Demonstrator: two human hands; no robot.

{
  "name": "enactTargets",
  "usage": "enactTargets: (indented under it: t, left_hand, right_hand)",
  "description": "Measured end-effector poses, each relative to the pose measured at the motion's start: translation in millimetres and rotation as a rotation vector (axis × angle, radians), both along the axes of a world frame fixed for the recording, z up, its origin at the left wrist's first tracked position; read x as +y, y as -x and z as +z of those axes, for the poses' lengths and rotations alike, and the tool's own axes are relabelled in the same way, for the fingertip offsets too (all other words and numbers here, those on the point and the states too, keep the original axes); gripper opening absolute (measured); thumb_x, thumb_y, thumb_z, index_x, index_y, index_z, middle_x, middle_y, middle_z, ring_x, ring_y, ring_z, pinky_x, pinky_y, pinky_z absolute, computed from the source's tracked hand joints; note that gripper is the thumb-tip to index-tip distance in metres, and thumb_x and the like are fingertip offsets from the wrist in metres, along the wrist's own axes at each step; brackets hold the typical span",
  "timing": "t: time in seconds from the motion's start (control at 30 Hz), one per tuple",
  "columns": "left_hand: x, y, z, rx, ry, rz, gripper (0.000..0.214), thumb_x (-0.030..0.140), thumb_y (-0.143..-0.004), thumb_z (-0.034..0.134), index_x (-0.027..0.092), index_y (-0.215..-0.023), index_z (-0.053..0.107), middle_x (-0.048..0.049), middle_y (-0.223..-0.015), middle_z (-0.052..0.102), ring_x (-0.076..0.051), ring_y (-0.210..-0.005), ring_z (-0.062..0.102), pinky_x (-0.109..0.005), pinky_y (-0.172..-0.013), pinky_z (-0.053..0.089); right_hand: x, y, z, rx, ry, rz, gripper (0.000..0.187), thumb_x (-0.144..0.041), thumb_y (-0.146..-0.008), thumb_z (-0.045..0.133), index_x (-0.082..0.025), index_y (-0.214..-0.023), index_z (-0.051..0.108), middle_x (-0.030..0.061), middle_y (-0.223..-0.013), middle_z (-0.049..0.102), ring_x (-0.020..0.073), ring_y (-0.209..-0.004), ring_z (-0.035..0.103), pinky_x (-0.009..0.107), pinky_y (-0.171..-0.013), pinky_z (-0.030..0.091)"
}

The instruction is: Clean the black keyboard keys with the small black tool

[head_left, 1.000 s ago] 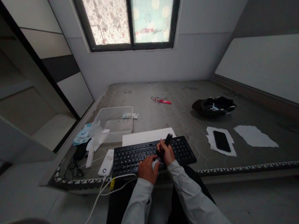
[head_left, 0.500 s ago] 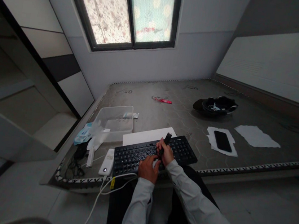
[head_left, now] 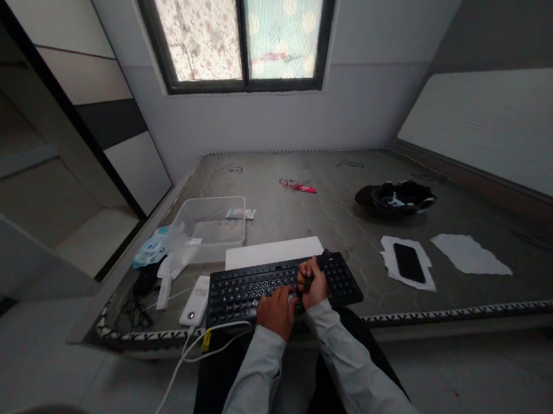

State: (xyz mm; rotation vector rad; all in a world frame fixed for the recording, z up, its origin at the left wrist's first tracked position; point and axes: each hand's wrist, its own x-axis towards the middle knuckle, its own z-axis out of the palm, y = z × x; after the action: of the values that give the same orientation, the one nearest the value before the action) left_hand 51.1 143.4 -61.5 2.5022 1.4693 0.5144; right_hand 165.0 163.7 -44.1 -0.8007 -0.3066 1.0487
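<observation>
A grey, honeycomb-patterned mattress (head_left: 276, 210) fills my feed. At its near edge I have the long black keyboard (head_left: 238, 293), glossy, pale-marked keys; left, a clear plastic box (head_left: 220, 252). An upturned dark cap (head_left: 367, 198) cradles something pale blue (head_left: 396, 200). Over the keyboard, the left hand (head_left: 276, 311) bends, the right hand (head_left: 315, 284) curls; I can't tell whether either grips anything.

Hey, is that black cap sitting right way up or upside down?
Upside down: the black cap has its hollow inside facing up, with a pale item lying in it.
</observation>
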Motion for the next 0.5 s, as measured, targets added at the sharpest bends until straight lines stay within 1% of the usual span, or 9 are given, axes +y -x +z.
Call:
enactTargets:
  t: [0.1,0.2,0.27,0.4,0.47,0.5]
  left_hand:
    - [3,-3,-1.1,0.104,0.020,0.007,0.023,0.037,-0.087,0.050,0.027,-0.108,0.056,-0.0041,-0.106,0.057,-0.016,-0.073,0.063,-0.026,-0.062,0.044]
    - [0,-7,-3.1,0.178,0.020,-0.009,0.027,0.037,-0.089,0.045,0.028,-0.113,0.053,-0.0055,-0.112,0.054,-0.015,-0.068,0.065,-0.024,-0.054,0.045]
    - [-5,-12,-3.5,0.234,-0.003,0.010,0.028,0.033,-0.091,0.040,0.026,-0.116,0.052,-0.0084,-0.116,0.053,-0.016,-0.066,0.066,-0.024,-0.051,0.046]
    - [-17,-25,-3.6,0.343,-0.051,0.082,0.039,0.014,-0.091,0.031,0.020,-0.124,0.049,-0.0158,-0.125,0.049,-0.014,-0.061,0.066,-0.024,-0.051,0.050]
    - [-20,-29,-4.2,0.360,-0.073,0.096,0.042,0.010,-0.090,0.029,0.020,-0.127,0.047,-0.0169,-0.125,0.049,-0.014,-0.060,0.066,-0.025,-0.051,0.052]
    - [-20,-30,-4.6,0.360,-0.083,0.101,0.042,0.012,-0.090,0.029,0.020,-0.128,0.047,-0.0168,-0.124,0.049,-0.014,-0.060,0.066,-0.025,-0.050,0.052]
  right_hand:
    - [-9,-16,3.4,0.046,-0.072,0.012,0.049,-0.054,-0.075,0.058,-0.020,-0.055,0.030,-0.0055,-0.055,0.035,0.0045,-0.038,0.021,0.018,-0.031,0.012]
    - [-13,-35,2.0,0.096,-0.105,-0.005,0.049,-0.053,-0.078,0.055,-0.020,-0.055,0.028,-0.0057,-0.055,0.032,0.0052,-0.039,0.021,0.018,-0.032,0.013]
    - [-15,-44,0.1,0.118,-0.117,-0.033,0.049,-0.053,-0.078,0.055,-0.020,-0.056,0.027,-0.0058,-0.055,0.031,0.0056,-0.039,0.022,0.018,-0.032,0.014]
    - [-15,-53,-2.0,0.105,-0.128,-0.069,0.047,-0.052,-0.079,0.054,-0.021,-0.056,0.027,-0.0059,-0.053,0.030,0.0067,-0.039,0.022,0.018,-0.032,0.016]
    - [-15,-53,-2.3,0.114,-0.130,-0.077,0.047,-0.052,-0.078,0.055,-0.021,-0.056,0.027,-0.0061,-0.053,0.029,0.0069,-0.039,0.022,0.019,-0.033,0.016]
    - [-15,-53,-2.6,0.124,-0.129,-0.077,0.047,-0.052,-0.078,0.055,-0.021,-0.056,0.027,-0.0062,-0.052,0.029,0.0069,-0.039,0.022,0.019,-0.033,0.016]
